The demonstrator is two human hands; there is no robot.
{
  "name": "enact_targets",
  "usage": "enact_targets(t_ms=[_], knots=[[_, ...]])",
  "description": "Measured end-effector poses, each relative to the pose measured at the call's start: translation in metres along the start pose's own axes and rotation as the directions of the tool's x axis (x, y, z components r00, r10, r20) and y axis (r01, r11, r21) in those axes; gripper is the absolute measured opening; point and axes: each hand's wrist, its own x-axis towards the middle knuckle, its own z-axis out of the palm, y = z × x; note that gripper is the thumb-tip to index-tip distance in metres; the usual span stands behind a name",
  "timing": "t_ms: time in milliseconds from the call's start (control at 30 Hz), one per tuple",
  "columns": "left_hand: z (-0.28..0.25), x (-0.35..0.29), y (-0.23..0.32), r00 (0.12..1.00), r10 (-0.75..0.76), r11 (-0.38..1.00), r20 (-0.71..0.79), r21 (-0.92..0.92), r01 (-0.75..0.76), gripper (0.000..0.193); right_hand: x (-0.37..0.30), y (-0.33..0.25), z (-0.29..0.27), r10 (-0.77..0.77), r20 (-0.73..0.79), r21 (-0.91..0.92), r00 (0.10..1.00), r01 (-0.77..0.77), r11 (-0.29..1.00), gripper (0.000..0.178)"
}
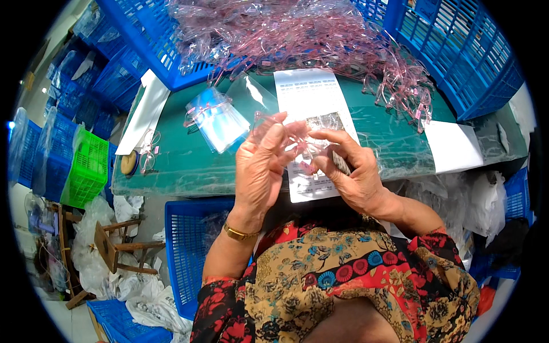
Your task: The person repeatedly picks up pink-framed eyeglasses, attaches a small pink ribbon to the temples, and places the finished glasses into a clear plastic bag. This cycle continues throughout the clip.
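Observation:
Between my two hands, above the table's front edge, is a pair of pink-framed eyeglasses (299,140). My left hand (256,166) is closed on its left part, thumb and fingers pinching the thin frame. On the other side my right hand (361,178) pinches it with thumb and forefinger; a small dark grey object (341,163), its kind unclear, is tucked in that palm. Below them lies a printed white sheet (311,94). To the left rests a stack of clear plastic sleeves (222,127), with another pink pair of eyeglasses (213,107) across its top.
A large heap of pink eyeglasses (297,37) covers the far side of the green table (189,168). Blue crates (457,51) flank it. At the left edge are more eyeglasses (150,153) and a round tan pad (129,163). A blue basket (186,257) stands below, beside a wooden stool (108,248).

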Motion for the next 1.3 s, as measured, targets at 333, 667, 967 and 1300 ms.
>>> enact_targets(t_ms=[333,667,967,1300], knots=[[-0.001,-0.007,-0.012,0.994,-0.101,0.991,0.038,-0.084,0.103,0.028,0.001,0.013,-0.025,-0.466,0.167,-0.375,0.869,0.493,0.785,0.067],[0.010,-0.019,-0.018,0.984,-0.133,0.991,0.117,-0.003,0.135,0.027,0.003,0.015,-0.022,-0.503,0.173,-0.391,0.847,0.528,0.754,0.064],[-0.002,0.004,0.006,0.966,0.196,0.955,-0.167,-0.191,-0.227,0.023,-0.006,-0.009,-0.003,-0.173,0.186,0.064,0.967,0.164,0.984,0.045],[-0.025,-0.002,0.020,0.990,0.038,0.886,-0.137,-0.453,-0.097,0.013,0.001,-0.002,0.008,-0.250,0.436,0.104,0.865,0.227,0.968,0.048]])
